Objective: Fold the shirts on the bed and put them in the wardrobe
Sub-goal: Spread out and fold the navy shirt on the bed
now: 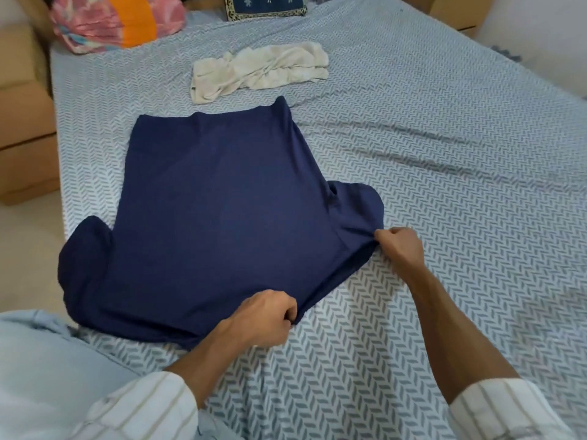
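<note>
Nearest, the left hand (270, 315) pinches the navy shirt (216, 211) at its shoulder edge, fingers curled tight on the cloth; a little farther along that same side the right hand (398, 249) grips the sleeve end the same way. Both holds sit on the shirt's right side — so the cloth lies leftward from the fingers, its long axis running from the near edge of the bed (444, 185) toward the far edge, hem farthest away. Beyond the hem a crumpled cream shirt (260, 69) waits, unfolded.
</note>
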